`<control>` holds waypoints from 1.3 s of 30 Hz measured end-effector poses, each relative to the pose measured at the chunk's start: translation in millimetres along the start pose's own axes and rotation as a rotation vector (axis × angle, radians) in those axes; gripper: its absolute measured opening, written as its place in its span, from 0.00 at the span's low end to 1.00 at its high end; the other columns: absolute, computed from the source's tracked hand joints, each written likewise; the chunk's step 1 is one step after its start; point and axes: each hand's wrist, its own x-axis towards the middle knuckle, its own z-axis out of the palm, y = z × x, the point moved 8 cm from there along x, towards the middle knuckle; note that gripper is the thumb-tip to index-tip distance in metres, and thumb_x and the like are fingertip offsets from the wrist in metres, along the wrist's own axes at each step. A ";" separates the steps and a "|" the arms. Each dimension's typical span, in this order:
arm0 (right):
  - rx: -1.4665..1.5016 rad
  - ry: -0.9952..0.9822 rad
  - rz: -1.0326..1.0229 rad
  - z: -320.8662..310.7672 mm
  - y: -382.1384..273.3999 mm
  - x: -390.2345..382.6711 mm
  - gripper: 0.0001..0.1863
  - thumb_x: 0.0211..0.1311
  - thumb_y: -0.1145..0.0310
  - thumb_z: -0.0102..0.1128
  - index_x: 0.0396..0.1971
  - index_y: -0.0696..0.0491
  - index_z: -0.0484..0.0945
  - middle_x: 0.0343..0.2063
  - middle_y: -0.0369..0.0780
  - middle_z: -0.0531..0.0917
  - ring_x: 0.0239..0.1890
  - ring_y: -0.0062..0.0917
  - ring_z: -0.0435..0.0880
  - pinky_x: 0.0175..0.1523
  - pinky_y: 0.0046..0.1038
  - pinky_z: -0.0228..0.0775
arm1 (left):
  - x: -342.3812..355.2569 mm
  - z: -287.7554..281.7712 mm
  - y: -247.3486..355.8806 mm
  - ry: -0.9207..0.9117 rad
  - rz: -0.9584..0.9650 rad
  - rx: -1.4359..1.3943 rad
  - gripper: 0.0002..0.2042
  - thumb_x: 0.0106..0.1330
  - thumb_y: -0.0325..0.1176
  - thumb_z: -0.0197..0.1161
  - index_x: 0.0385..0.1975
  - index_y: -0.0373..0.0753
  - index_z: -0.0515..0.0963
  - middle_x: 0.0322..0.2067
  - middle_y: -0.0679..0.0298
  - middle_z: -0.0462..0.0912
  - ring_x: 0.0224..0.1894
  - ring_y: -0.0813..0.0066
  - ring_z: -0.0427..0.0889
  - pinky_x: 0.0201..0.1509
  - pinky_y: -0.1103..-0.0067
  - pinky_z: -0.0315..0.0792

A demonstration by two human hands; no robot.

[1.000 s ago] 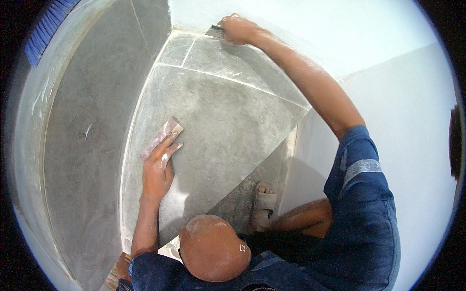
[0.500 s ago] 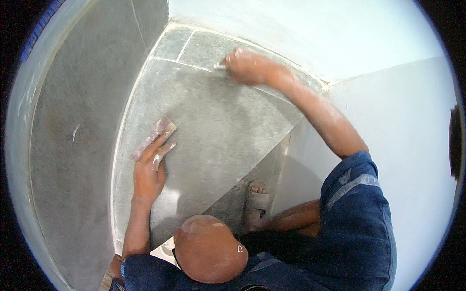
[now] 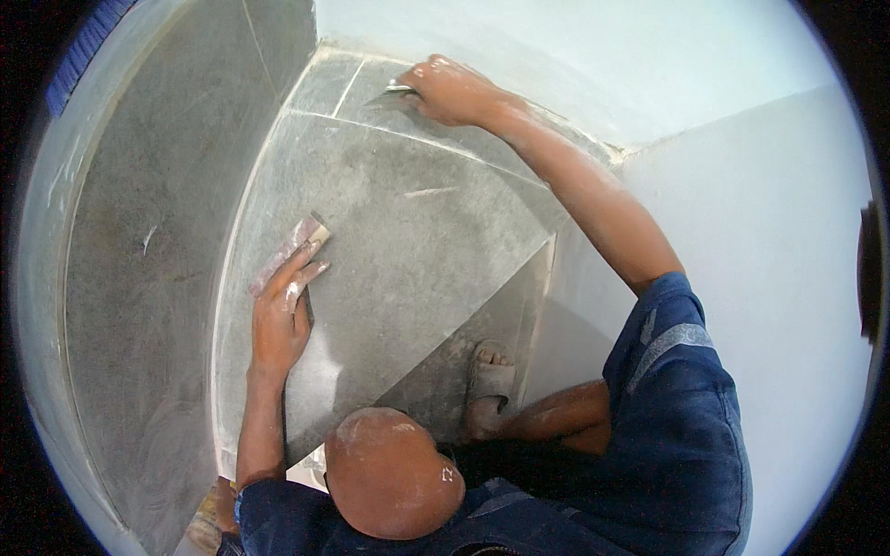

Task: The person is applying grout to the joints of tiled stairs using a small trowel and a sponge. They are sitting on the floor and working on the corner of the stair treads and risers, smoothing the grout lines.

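My left hand (image 3: 281, 329) rests on the large grey stone slab (image 3: 380, 269), its fingers closed over a flat, pinkish rectangular piece (image 3: 309, 227) that lies against the slab. White smears mark those fingers. Farther off, at the upper middle, my right hand (image 3: 454, 91) grips a small scraper (image 3: 394, 95) with a thin blade. The blade sits close over the narrow grey tiles (image 3: 380, 74) by the wall; whether it touches them I cannot tell. White joint lines run between the slab and the narrow tiles, and a short white streak (image 3: 432, 192) shows on the slab.
White walls (image 3: 723, 204) stand at the back and right. A dark grey panel (image 3: 158, 278) rises on the left, edged by a pale joint. My bare knee (image 3: 389, 473) is at the bottom, and my sandalled foot (image 3: 489, 371) is beyond the slab's diagonal edge.
My right hand has moved away from me and slightly left with the scraper, from the slab's far joint onto the narrow tiles. My left hand stays nearly in place.
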 end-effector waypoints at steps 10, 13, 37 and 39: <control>-0.085 -0.366 -0.204 20.3 -51.9 -63.9 0.15 0.61 0.74 0.52 0.47 0.50 0.80 0.38 0.43 0.83 0.48 0.31 0.80 0.50 0.31 0.76 | -1.9 4.0 -4.2 0.005 -0.037 0.066 0.18 0.57 0.12 0.50 0.44 0.36 0.79 0.54 0.56 0.76 0.58 0.59 0.74 0.64 0.68 0.66; 0.029 -0.628 -0.040 21.1 -51.7 -114.4 0.14 0.64 0.69 0.52 0.47 0.50 0.79 0.41 0.44 0.82 0.48 0.30 0.80 0.51 0.31 0.75 | -6.5 5.6 -4.5 -0.007 -0.023 0.120 0.19 0.56 0.12 0.51 0.45 0.36 0.78 0.56 0.56 0.74 0.59 0.60 0.72 0.66 0.67 0.65; -0.167 -0.038 0.109 18.2 91.0 5.2 0.18 0.61 0.62 0.57 0.50 0.53 0.76 0.45 0.45 0.81 0.50 0.39 0.78 0.56 0.40 0.70 | 39.2 22.1 -16.7 -0.020 -0.022 0.097 0.18 0.58 0.13 0.47 0.43 0.36 0.78 0.55 0.54 0.75 0.61 0.58 0.70 0.68 0.66 0.59; -0.163 -0.117 0.116 17.3 74.9 -13.7 0.18 0.64 0.62 0.54 0.51 0.53 0.76 0.45 0.46 0.80 0.50 0.39 0.77 0.57 0.40 0.70 | 39.8 23.5 -16.6 -0.033 -0.016 0.099 0.18 0.58 0.13 0.47 0.44 0.36 0.78 0.55 0.54 0.75 0.61 0.58 0.70 0.68 0.66 0.59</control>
